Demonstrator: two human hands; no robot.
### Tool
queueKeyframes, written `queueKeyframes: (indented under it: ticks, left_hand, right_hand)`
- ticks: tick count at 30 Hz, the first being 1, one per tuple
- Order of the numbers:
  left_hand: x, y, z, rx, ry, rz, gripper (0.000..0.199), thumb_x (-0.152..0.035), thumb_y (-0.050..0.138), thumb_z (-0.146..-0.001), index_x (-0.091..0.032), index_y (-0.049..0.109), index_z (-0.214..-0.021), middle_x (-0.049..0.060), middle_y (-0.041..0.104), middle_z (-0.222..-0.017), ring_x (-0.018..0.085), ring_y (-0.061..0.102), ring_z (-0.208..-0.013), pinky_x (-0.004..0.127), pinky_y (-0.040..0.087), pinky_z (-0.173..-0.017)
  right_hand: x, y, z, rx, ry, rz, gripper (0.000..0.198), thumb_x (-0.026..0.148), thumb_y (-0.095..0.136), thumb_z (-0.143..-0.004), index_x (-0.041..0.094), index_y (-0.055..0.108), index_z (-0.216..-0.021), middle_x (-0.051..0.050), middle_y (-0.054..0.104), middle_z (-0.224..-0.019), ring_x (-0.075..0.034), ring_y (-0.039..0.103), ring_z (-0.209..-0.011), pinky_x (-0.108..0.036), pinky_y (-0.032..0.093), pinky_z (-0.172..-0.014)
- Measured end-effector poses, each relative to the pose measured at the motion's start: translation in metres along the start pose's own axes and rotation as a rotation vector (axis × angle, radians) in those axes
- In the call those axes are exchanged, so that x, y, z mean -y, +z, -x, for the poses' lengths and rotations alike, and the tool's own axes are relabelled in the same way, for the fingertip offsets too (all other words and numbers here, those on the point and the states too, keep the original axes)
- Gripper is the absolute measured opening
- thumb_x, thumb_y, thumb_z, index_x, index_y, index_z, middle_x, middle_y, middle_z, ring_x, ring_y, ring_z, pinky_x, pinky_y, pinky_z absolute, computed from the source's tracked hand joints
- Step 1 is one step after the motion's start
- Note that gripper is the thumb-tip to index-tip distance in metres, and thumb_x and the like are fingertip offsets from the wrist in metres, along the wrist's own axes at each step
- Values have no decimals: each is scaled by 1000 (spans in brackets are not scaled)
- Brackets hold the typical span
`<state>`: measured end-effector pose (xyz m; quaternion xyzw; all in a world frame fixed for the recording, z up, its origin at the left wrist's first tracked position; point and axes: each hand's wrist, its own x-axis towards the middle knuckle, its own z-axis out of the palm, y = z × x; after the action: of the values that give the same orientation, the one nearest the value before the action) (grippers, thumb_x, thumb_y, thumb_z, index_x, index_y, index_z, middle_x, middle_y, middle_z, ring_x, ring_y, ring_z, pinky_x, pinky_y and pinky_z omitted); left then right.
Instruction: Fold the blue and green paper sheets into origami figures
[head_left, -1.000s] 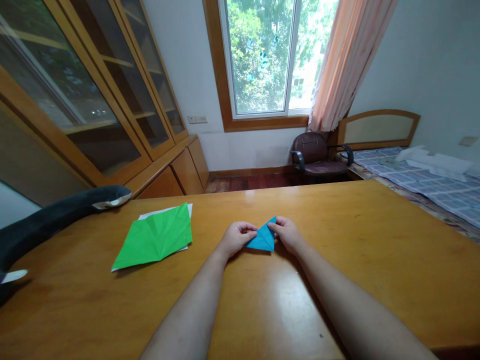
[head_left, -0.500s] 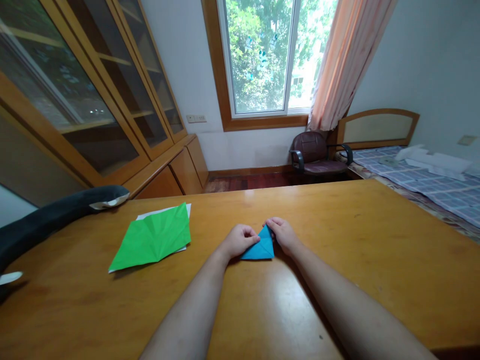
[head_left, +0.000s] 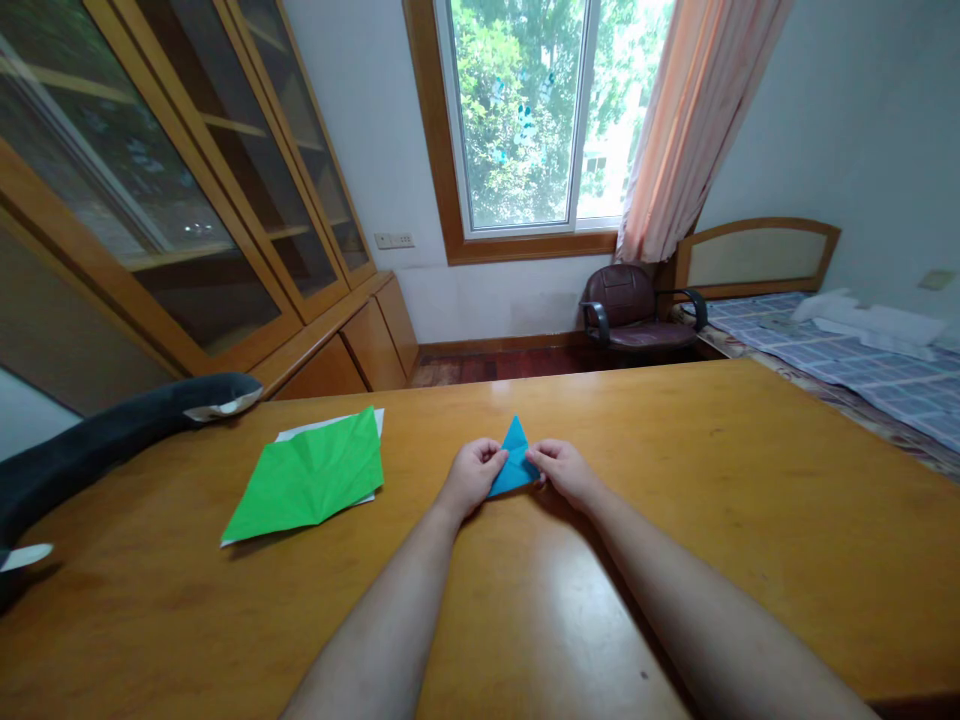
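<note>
A blue folded paper [head_left: 515, 468], triangular with its tip pointing away from me, is held between both hands over the middle of the table. My left hand [head_left: 474, 474] pinches its left edge, thumb on top. On the opposite edge, my right hand [head_left: 563, 468] grips it between thumb and fingers. Crease lines cross the blue surface. Fingers beneath the paper are mostly hidden.
Left of my hands, a creased green sheet [head_left: 311, 475] lies over white paper [head_left: 379, 422] on the wooden table [head_left: 480, 620]. A dark plush-looking object [head_left: 127, 420] rests at the table's left. Beyond the far edge stands an armchair [head_left: 637, 310].
The blue paper has turned so its tip now points away from me. My right hand has shifted from the tip down to the right edge; the left still pinches the left side.
</note>
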<state>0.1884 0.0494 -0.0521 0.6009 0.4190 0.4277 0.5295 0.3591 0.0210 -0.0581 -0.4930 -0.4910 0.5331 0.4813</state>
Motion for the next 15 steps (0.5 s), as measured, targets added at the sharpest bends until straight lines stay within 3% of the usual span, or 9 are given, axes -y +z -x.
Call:
queueKeyframes:
  ticks: [3,7,15]
  left_hand:
    - [1,5,0,-43,-34,145,28,-40,71,-67,-14,59,-70,-4,58,-57,8,48,-50,19,36,-49]
    - [-1,8,4,92,-82,240,36,-35,78,-61,-12,65,-86,2,68,-71,13,59,-61,23,46,-59]
    - [-3,14,8,26,-107,309,31,-31,81,-58,-11,65,-77,4,71,-74,14,62,-61,25,50,-60]
  right_hand:
    - [-3,0,-2,-2,6,46,32,47,68,-63,18,56,-59,5,51,-46,-8,43,-43,-22,34,-44]
    - [-5,1,-2,-35,-40,48,30,45,64,-67,19,55,-57,6,49,-45,-8,41,-42,-22,32,-44]
    - [-6,2,-2,-8,-37,84,28,45,63,-66,19,53,-59,6,48,-46,-9,41,-43,-22,33,-44]
